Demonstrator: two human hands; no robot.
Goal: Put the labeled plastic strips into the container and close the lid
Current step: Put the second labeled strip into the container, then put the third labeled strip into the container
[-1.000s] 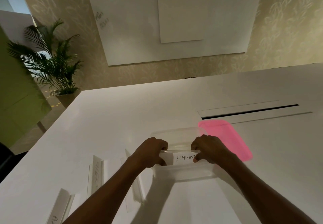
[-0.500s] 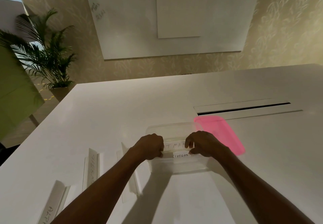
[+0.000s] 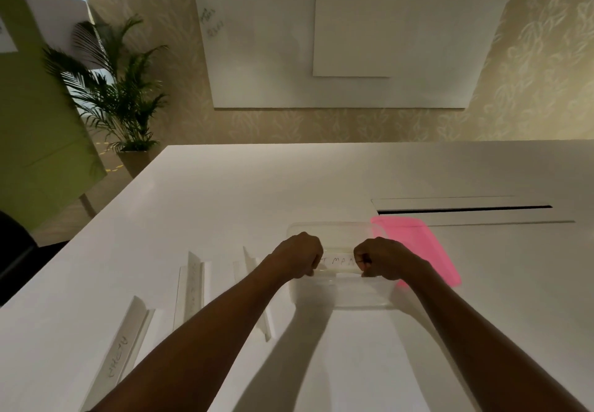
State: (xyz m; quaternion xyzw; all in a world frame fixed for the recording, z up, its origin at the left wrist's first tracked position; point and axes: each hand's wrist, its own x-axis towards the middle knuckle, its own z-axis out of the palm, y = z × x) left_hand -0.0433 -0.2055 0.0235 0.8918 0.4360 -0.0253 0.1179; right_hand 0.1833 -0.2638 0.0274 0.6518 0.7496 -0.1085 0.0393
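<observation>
Over the clear container [image 3: 342,292] on the white table [image 3: 482,331], the left hand [image 3: 300,255] and right hand [image 3: 384,262] each pinch an end of a strip [image 3: 339,265]. It now sits lower inside than 1 second ago; the "ELEPHANT" lettering is gone, and only "T MAN" shows. 3 strips [image 3: 191,286] wait left; the pink lid [image 3: 418,247] lies beside the container.

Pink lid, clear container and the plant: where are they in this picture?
pink lid [image 3: 427,247]: head view, on its flat top, right of the hands.
clear container [image 3: 350,296]: head view, on its near wall.
plant [image 3: 119,96]: head view, on its green fronds in the far left corner.
</observation>
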